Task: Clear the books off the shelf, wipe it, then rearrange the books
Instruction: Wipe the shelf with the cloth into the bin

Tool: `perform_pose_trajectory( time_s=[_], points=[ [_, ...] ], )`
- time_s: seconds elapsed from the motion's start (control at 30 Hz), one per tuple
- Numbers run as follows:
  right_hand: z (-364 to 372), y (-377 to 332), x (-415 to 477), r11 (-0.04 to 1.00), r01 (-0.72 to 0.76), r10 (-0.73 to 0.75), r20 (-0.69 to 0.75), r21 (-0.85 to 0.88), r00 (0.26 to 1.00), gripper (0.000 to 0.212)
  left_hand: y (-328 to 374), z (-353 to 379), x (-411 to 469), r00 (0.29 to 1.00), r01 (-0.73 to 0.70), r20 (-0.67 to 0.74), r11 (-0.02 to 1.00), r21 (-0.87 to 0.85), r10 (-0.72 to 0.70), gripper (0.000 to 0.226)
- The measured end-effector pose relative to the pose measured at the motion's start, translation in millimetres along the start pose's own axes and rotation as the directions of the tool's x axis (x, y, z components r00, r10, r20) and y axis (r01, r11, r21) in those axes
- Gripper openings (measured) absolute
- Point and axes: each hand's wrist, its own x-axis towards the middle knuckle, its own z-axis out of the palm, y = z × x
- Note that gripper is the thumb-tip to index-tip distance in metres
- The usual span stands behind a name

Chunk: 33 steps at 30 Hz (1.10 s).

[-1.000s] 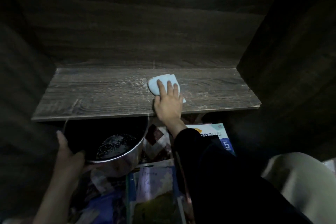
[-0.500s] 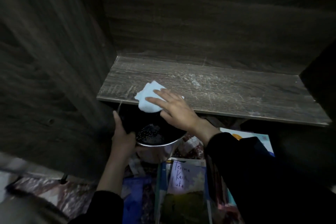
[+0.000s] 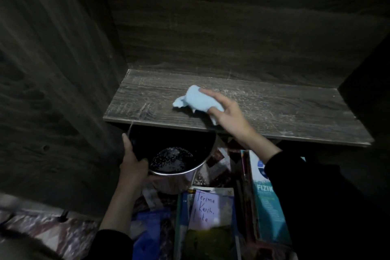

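The shelf (image 3: pixel 285 116) is a bare wooden board boxed in by a left side panel (image 3: pixel 52 91), a back panel (image 3: pixel 232 27) and a dark right side panel (image 3: pixel 369 69); only its front edge is open. A light blue cloth (image 3: pixel 196 101) lies bunched on the left half of the board, nearer the front edge than the back and well apart from the left front corner. The right hand (image 3: pixel 230 116) reaches in over the front edge, its grip closed on the cloth: fingers lie over the top and a tail of fabric pokes out under the palm. Open board runs from the hand to the right corners, streaked with pale dust.

Just under the front edge, near the left front corner, the left hand (image 3: pixel 132 164) has its grip clamped on the rim of a metal pot (image 3: pixel 179 181). The pot's far rim is hidden beneath the board; pale specks lie in its dark bottom.

Below, books (image 3: pixel 206 217) lie flat, one bearing a handwritten note. Another, marked FIZIK (image 3: pixel 266 207), is partly covered by the black sleeve (image 3: pixel 316 207). The rest are too dark to read, and I cannot tell what they lie on. Patterned floor (image 3: pixel 52 234) shows at the lower left.
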Motion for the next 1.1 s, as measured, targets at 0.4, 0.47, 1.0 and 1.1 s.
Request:
perform_pose_trajectory(
  time_s=[0.4,0.47,1.0,1.1],
  points=[
    [-233.3,73.4,-7.3,0.66,-0.509,0.035,-0.655,-0.552,0.755,0.05,18.0,10.1,-14.7,0.998,0.059,-0.002,0.984,-0.171,-0.061,0.085],
    [-257.1,87.8,-9.5,0.57,-0.601,0.106,-0.675,-0.561,0.73,0.052,23.2,9.9,-18.4,0.998,0.059,0.01,0.985,-0.16,-0.059,0.085],
    [-115.7,76.3,39.3,0.477,-0.651,0.179,-0.66,-0.59,0.73,0.062,19.0,8.1,-15.4,0.997,0.068,0.032,0.987,-0.147,-0.064,0.088],
    [-67.2,61.0,58.1,0.501,-0.64,0.188,-0.649,-0.582,0.737,0.064,15.6,5.9,-11.9,0.997,0.072,0.014,0.989,-0.132,-0.071,0.09]
  ],
)
